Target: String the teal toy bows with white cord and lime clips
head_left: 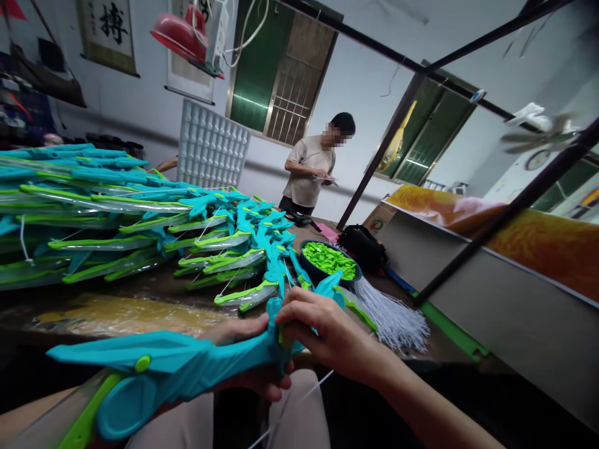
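Observation:
A teal plastic toy bow with green limbs lies across my lap, tilted, its near end at the lower left. My left hand is wrapped around its middle from below, thumb on top and fingertips curling out underneath. With bent fingers pinched together, my right hand presses on the bow's central part, where a bit of green shows under the fingertips. Whether that green is a loose piece I cannot tell. A white string runs slackly below the right hand.
Many finished-looking toy bows are heaped on the table at the left. Beyond my hands stand a dark bowl of small green pieces and a bundle of white strings. A person stands behind the table; a dark post slants at right.

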Demonstrator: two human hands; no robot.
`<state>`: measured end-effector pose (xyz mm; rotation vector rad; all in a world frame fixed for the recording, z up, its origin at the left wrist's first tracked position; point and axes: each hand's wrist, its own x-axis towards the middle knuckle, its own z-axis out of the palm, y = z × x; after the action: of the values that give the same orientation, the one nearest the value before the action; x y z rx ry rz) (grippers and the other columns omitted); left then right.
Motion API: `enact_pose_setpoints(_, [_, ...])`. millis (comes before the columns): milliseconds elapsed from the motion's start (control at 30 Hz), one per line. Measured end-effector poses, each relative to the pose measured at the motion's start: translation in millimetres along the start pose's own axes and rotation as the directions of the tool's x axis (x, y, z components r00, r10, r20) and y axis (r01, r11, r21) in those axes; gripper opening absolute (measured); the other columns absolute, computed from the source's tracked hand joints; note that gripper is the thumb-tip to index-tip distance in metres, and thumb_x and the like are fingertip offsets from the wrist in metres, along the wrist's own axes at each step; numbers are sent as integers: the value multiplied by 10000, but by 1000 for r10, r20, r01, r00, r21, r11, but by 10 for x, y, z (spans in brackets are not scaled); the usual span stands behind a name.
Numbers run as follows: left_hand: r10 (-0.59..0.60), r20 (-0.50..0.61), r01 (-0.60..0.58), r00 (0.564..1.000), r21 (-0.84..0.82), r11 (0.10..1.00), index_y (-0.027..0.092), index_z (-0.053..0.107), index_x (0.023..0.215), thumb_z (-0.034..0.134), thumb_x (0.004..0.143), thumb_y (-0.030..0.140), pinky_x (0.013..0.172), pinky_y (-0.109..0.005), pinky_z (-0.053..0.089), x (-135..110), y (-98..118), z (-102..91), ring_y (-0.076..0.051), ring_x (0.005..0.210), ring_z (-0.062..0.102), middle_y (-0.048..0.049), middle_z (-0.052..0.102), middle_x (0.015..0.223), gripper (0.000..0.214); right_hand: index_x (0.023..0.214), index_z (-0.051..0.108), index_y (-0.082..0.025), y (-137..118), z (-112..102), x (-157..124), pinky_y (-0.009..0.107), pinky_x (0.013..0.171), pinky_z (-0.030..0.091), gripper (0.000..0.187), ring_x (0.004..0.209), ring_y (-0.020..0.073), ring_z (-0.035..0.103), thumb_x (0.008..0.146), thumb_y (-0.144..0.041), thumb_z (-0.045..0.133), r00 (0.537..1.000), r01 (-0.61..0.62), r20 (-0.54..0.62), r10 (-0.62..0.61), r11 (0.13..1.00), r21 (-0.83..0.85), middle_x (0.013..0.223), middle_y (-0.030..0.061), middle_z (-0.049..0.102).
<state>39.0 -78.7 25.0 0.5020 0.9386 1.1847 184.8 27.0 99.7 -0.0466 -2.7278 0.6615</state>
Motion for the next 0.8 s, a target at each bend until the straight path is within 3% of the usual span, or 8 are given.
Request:
enact_pose_setpoints(167, [11, 2, -11, 1000, 3, 1000, 97, 776, 874, 187, 948, 574, 493, -285, 534, 40, -73, -52, -180, 567, 731, -77, 762, 679, 761, 1245, 587, -229, 6, 106, -62, 322, 920, 493, 299, 1075, 196, 574, 954, -160, 593, 998, -41, -53, 41, 999, -2, 1191, 76, 563])
enact_pose_setpoints(333, [132, 222, -145, 966, 42, 989, 114, 740, 1006, 377, 917, 428, 656, -352, 562, -38, -31, -205, -216, 750, 757, -77, 779, 853, 489, 1470, 420, -209, -8, 197, -180, 402, 1151, 369, 506, 1395, 250, 425, 982, -247, 548, 982, -187, -40, 187, 982, 4, 1488, 119, 476])
enact_pose_setpoints(433, [162, 342, -207, 926, 98, 974, 127, 692, 1113, 627, 840, 427, 689, -341, 556, -90, 16, -292, -253, 818, 750, -92, 762, 910, 410, 1487, 418, -178, -46, 202, -198, 412, 1125, 386, 520, 1339, 260, 490, 986, -248, 536, 969, -248, 20, 248, 969, 10, 1448, 127, 542])
enact_pose_setpoints(533, [121, 351, -222, 929, 264, 939, 164, 664, 1093, 802, 722, 392, 610, -260, 525, -162, 67, -299, -235, 771, 716, -58, 725, 876, 457, 1335, 568, -195, -101, 165, -141, 356, 994, 454, 457, 1163, 250, 594, 896, -201, 692, 957, -288, 62, 285, 956, 51, 1274, 83, 652])
enact_pose_setpoints(667, [144, 260, -272, 955, 568, 777, 197, 640, 960, 753, 740, 274, 511, -208, 464, -283, 109, -203, -157, 640, 612, 31, 622, 798, 259, 1034, 627, -193, -187, 153, -60, 253, 786, 440, 399, 912, 179, 594, 716, -58, 827, 955, -294, 78, 287, 950, 101, 1000, -1, 651])
enact_pose_setpoints(800, [256, 309, -399, 916, 753, 523, 200, 569, 855, 604, 790, 191, 504, -199, 390, -345, 113, -138, -115, 594, 499, 62, 524, 724, 75, 975, 556, -207, -253, 235, -79, 242, 760, 393, 422, 871, 154, 534, 686, 14, 770, 972, -230, 64, 225, 969, 87, 941, -30, 568])
